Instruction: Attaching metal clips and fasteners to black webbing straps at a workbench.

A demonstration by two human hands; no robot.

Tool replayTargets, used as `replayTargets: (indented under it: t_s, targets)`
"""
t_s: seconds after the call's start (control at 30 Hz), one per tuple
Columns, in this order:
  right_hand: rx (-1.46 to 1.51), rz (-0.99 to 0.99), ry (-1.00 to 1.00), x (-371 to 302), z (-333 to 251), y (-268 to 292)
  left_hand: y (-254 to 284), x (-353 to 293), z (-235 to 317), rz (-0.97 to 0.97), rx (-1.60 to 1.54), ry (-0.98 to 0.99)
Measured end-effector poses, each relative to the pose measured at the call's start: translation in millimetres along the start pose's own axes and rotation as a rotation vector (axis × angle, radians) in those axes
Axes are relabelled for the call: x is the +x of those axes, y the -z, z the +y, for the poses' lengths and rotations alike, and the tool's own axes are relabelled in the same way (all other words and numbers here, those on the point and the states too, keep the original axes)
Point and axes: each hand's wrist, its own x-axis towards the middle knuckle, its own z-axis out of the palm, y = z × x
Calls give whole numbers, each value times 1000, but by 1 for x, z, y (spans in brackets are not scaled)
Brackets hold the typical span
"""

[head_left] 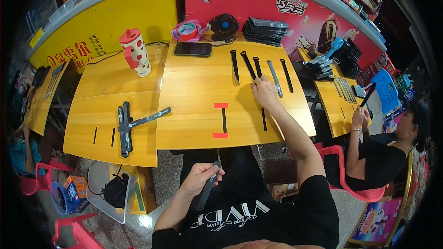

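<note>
Close to my body, my left hand [202, 178] is closed around a dark grey strap [206, 192] that hangs down at a slant, clear of the table. My right hand [266, 93] reaches across the tabletop [194, 92], its fingers closed at the lower end of a black strap [249, 65]; the fingertips are partly hidden. Another black strap [257, 62] runs beside those fingers. Also in this row lie a black strap [235, 68] on the left, then a grey strap [275, 78] and a black strap [286, 75] to the right.
Red tape pieces [220, 105] end a dark strip [224, 120] on the table. Crossed straps [124, 131] lie left. Behind stand a spotted tumbler [135, 54], phone [193, 49], small fan [224, 26] and black packets [264, 31]. A co-worker [376, 152] sits right, holding a strap.
</note>
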Motion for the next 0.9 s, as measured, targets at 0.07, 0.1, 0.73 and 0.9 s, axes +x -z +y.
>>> replayTargets:
  t_s: [0.07,0.1,0.73,0.9]
  targets:
    - [75,29,-33,-2,6,1,-4,0,-1,0,5,-4]
    - [138,53,-53,-3,14,-1,-6,1,-1,-2,3,-6]
    - [220,-33,-205,-37,30,15,-103,214,166,-20,1989,-465]
    - [248,-19,-196,-38,29,6,-118,292,158,229,1983,-389]
